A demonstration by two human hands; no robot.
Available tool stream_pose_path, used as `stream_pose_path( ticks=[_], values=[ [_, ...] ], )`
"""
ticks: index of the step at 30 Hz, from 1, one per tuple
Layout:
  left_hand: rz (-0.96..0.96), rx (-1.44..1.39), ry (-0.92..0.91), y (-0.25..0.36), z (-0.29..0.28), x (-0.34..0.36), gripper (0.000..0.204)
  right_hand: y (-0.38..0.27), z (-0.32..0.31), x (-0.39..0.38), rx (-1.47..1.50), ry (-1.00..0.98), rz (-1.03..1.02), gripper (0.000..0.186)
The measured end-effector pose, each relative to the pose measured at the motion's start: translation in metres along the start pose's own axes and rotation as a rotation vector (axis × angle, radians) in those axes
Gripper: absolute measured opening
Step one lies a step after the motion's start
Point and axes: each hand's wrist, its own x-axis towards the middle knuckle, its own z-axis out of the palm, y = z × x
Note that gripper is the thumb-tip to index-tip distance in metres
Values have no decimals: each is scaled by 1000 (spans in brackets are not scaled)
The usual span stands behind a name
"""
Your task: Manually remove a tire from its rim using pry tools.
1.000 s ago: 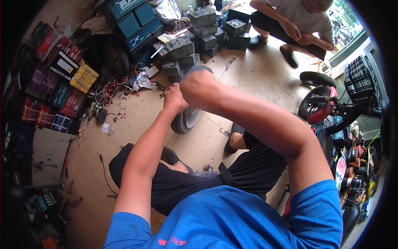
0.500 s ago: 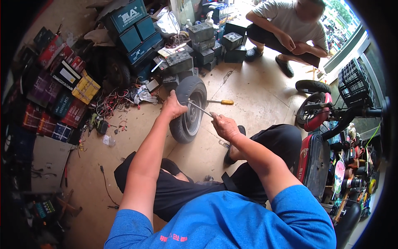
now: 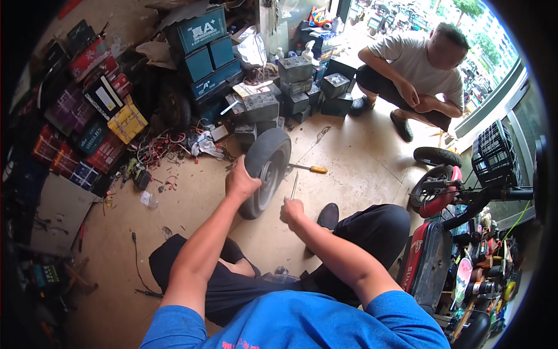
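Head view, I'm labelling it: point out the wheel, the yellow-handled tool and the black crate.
Wheel [image 3: 268, 175], head view: around the hub.
Yellow-handled tool [image 3: 318, 169], head view: its handle.
Black crate [image 3: 495, 153], head view: mesh side.

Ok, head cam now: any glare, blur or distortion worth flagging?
Head view: doorway at upper right partly blown out, glare on the floor by the crouching person; head view: wheel and right hand look slightly soft, possibly motion blur; head view: fisheye distortion toward the rim, black corners, lower left dim.
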Motion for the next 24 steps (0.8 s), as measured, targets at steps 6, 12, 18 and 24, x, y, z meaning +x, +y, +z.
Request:
stream_pose_path(
  ticks=[6, 12, 18, 24],
  values=[
    [13, 348, 86, -84, -50, 9, 72, -266, 30, -64, 123, 30, 255, 19],
    [-112, 121, -383, -95, -79, 28, 85, -338, -6, -133, -628, 87, -265, 36],
    [-118, 237, -247, -85, -87, 2, 87, -363, 6, -138, -905, -72, -296, 33],
    [-17, 252, -186, -86, -73, 2, 61, -387, 20, -127, -998, -158, -346, 29]
  ],
)
